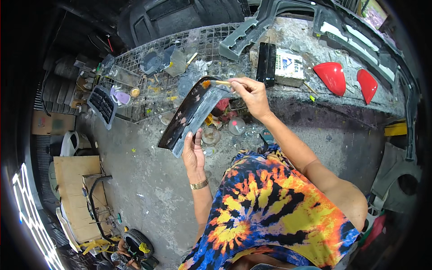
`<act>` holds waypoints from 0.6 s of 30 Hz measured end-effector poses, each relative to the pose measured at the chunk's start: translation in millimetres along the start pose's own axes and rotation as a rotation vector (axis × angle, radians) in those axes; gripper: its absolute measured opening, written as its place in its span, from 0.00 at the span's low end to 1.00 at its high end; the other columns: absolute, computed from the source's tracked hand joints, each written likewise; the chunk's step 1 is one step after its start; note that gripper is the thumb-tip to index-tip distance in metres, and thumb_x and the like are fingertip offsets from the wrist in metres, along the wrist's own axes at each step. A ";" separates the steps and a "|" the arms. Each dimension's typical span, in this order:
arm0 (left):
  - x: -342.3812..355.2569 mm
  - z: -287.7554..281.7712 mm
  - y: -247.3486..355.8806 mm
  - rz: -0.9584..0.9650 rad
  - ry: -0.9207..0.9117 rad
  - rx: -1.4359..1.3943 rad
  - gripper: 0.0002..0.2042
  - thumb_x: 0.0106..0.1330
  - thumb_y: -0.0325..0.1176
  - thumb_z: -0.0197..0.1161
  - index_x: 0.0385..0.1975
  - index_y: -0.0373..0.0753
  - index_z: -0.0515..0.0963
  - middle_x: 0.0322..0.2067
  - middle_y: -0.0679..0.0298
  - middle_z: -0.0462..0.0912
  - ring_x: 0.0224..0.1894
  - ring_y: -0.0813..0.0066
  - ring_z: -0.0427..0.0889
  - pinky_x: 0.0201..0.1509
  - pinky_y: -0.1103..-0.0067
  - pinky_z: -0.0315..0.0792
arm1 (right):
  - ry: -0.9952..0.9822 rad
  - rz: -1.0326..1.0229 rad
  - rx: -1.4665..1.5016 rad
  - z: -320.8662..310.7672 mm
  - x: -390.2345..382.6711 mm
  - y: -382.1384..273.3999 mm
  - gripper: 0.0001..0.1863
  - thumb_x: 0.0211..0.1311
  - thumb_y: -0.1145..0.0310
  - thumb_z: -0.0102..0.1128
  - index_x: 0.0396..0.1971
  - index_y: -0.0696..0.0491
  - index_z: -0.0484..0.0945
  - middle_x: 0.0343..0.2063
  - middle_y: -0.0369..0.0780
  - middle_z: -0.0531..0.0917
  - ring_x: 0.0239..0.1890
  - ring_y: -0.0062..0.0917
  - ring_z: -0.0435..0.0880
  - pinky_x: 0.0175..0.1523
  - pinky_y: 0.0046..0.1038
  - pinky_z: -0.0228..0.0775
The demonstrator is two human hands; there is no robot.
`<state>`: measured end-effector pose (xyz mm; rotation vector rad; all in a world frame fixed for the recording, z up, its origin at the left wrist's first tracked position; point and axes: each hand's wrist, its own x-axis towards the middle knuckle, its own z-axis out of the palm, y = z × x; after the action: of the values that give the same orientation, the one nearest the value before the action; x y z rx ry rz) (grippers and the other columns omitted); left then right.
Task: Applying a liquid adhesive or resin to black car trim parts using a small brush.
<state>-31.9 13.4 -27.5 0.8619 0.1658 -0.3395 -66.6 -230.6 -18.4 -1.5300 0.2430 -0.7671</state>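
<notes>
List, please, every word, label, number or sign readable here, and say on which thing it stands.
Boxy container: black printed lettering with a blue mark on its pale side; wording not copied here.
Cardboard box: marks too small to read.
Held panel: no lettering visible.

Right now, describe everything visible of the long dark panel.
The panel is long, plastic-looking, glossy black on one side, dull grey along the other. Pale blotches spot the black. A stick in the right hand reaches its far end, where orange shows. It slants, near end leftward, beside the bench, gripped low by the left hand.
</notes>
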 end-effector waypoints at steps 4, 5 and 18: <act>3.1 -6.7 0.5 0.010 0.007 -0.002 0.07 0.62 0.24 0.60 0.36 0.28 0.77 0.38 0.57 0.81 0.44 0.62 0.82 0.54 0.76 0.78 | 0.100 -0.073 -0.102 -0.8 -9.5 -5.5 0.09 0.60 0.74 0.58 0.38 0.60 0.82 0.25 0.38 0.81 0.26 0.16 0.77 0.32 0.19 0.67; 2.9 -5.8 0.5 0.011 0.010 -0.002 0.07 0.62 0.24 0.60 0.36 0.28 0.77 0.38 0.57 0.81 0.44 0.62 0.82 0.54 0.76 0.78 | 0.142 -0.123 -0.176 1.5 -14.4 -13.2 0.08 0.59 0.74 0.58 0.36 0.60 0.82 0.22 0.39 0.81 0.23 0.18 0.76 0.29 0.21 0.66; 0.5 -1.0 1.2 0.021 0.002 0.031 0.08 0.63 0.24 0.59 0.40 0.29 0.75 0.40 0.56 0.81 0.44 0.63 0.82 0.53 0.75 0.78 | -0.271 -0.238 -0.101 34.4 -38.7 -36.3 0.08 0.57 0.75 0.60 0.37 0.59 0.81 0.25 0.40 0.81 0.26 0.24 0.80 0.32 0.24 0.71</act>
<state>-31.0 14.7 -27.4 0.8937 0.1540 -0.3226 -85.8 -175.6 6.2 -1.7590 -0.1054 -0.7309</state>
